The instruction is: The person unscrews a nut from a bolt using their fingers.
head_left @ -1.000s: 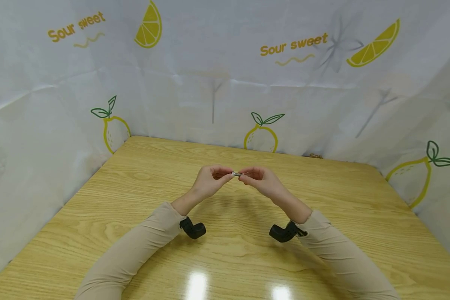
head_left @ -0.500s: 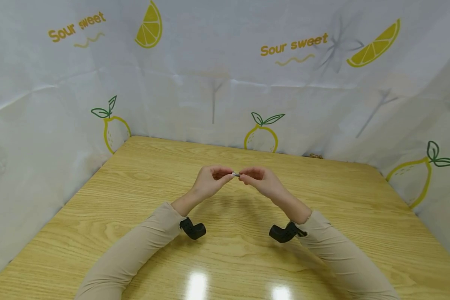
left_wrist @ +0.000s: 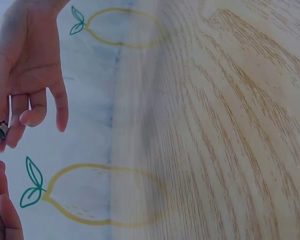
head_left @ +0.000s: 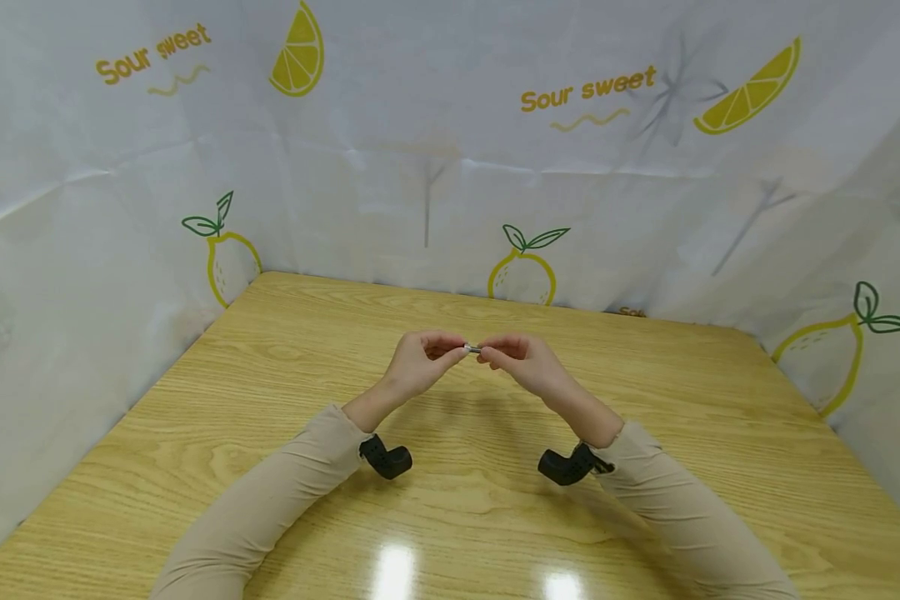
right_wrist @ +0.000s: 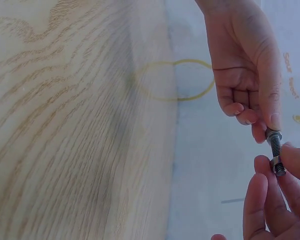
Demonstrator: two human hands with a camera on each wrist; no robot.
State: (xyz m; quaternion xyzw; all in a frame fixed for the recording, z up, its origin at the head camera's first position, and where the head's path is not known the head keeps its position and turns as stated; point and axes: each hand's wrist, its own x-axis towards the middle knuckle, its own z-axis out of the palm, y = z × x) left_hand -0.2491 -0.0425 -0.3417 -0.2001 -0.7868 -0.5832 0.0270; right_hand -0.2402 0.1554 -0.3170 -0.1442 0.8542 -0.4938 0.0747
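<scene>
A small metal bolt (right_wrist: 276,146) with a nut (right_wrist: 276,163) on its threaded end is held between my two hands, above the table. My right hand (head_left: 528,362) pinches the head end between thumb and fingertips; in the right wrist view its other fingers curl loosely. At the nut end, my left hand (head_left: 414,364) pinches with thumb and fingers. Between the two sets of fingertips a stretch of bare thread shows. In the left wrist view, the nut sits by the left fingertips, and the right fingers (left_wrist: 0,200) cover the head.
Beneath the hands lies a wood-grain table (head_left: 450,500). A white lemon-print cloth (head_left: 390,200) hangs along its back and sides. Black wrist-worn camera mounts (head_left: 387,460) jut inward below both forearms.
My right fingertips have shifted slightly at the head end of the bolt. Both arms and the left hand stay in place.
</scene>
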